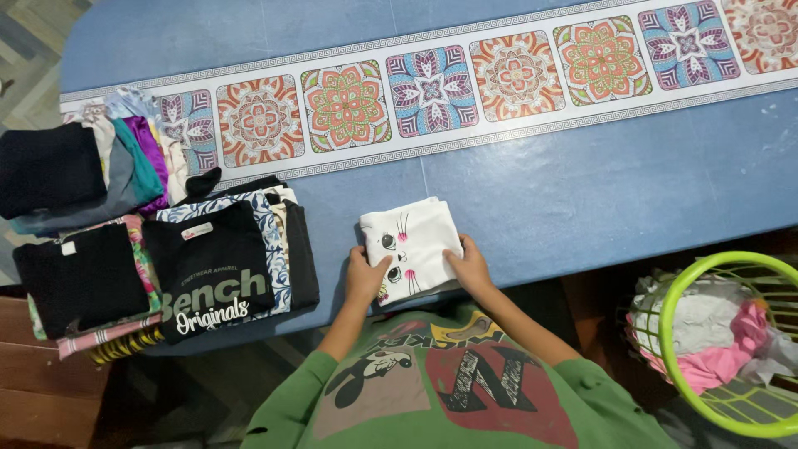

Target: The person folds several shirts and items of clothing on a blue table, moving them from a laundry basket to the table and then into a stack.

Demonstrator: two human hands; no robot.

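- Folded white garment (413, 245) with a cartoon cat face lies flat at the near edge of the blue worktop (582, 191).
- Left hand (365, 277) rests palm down on the garment's left edge, fingers flat, gripping nothing.
- Right hand (470, 264) presses the garment's lower right corner, fingers spread flat.
- Stack of folded clothes (224, 258), black printed shirt on top, sits just left of the left hand.
- More folded piles (79, 179) further left.
- Patterned runner (432, 91) crosses the worktop's far side.
- Green laundry basket (677, 333), holding white and pink clothes, stands right, off the worktop.
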